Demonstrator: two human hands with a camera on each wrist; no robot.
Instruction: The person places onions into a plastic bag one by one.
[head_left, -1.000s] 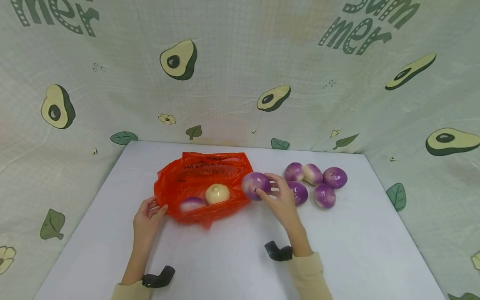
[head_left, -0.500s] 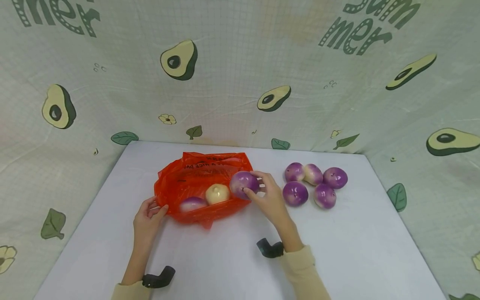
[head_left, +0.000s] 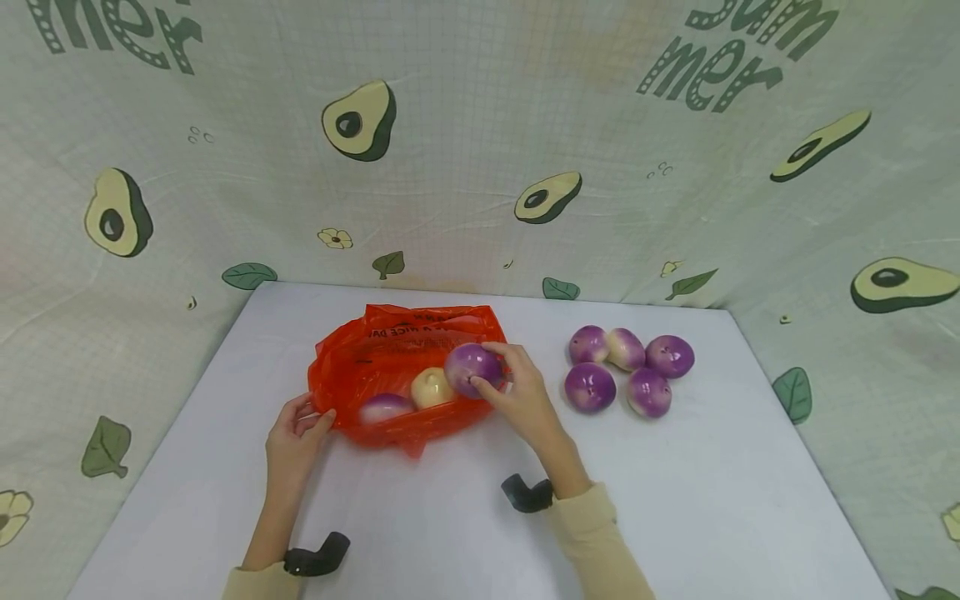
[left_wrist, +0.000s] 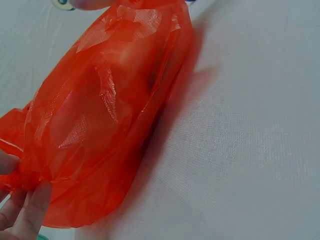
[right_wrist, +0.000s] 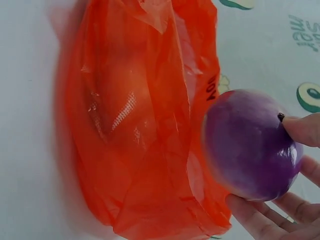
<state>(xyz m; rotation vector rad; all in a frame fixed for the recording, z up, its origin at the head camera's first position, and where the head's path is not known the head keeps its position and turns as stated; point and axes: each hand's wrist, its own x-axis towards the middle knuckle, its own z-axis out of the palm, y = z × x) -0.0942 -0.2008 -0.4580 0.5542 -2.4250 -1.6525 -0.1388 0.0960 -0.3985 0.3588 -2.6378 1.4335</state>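
Observation:
A red plastic bag (head_left: 405, 325) lies on the white table with its mouth spread, black print inside. My left hand (head_left: 295, 433) pinches the bag's left rim between thumb and fingers. Inside it sit a cream-coloured onion (head_left: 432, 388) with a small nub and a purple-and-white onion (head_left: 386, 407), partly behind the front film. My right hand (head_left: 520, 397) grips a glossy purple onion (right_wrist: 250, 145), fingers and thumb around its side. In the head view this onion overlaps the right part of the bag's mouth, beside the cream one. The right wrist view shows it right at the bag's rim.
Several purple onions (head_left: 590, 387) lie in a cluster on the right side of the white table (head_left: 712, 483). A light cloth (head_left: 465, 125) printed with avocados and leaves rises behind and beside it. Each wrist carries a black camera mount (head_left: 317, 555).
The right hand has moved left with the purple onion, from the bag's right edge to over its mouth. The left hand and the bag have stayed in place.

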